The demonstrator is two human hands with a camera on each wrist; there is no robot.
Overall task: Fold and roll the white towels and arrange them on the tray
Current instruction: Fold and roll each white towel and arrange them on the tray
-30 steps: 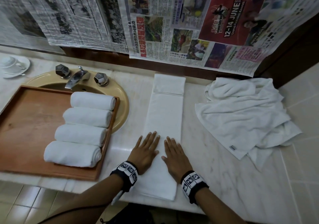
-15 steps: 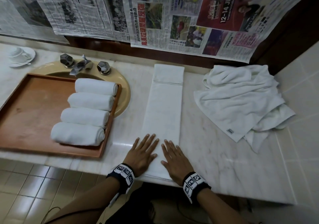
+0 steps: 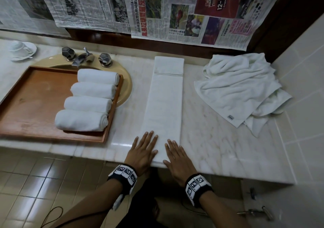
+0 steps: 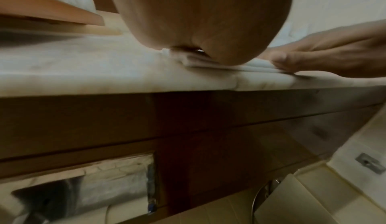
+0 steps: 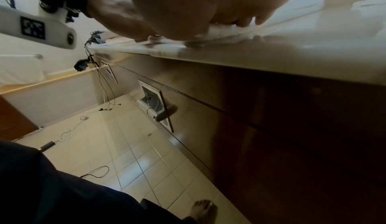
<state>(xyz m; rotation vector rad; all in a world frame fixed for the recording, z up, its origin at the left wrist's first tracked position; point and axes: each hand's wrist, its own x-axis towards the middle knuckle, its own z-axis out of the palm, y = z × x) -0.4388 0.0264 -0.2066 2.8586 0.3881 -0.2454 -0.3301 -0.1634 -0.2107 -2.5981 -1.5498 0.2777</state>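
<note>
Your left hand [image 3: 142,153] and right hand [image 3: 177,159] — fingers flat, spread — press the folded towel [image 3: 163,105] at the table [image 3: 219,148] edge, 6 o'clock.

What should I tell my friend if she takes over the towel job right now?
Left hand and right hand: both flat, fingers straight, pressing the near end of the folded towel strip on the counter.
Done: four rolled towels sit along the right side of the wooden tray.
Left: roll this strip and put it on the tray, then fold and roll the crumpled towel pile at the right.
</note>
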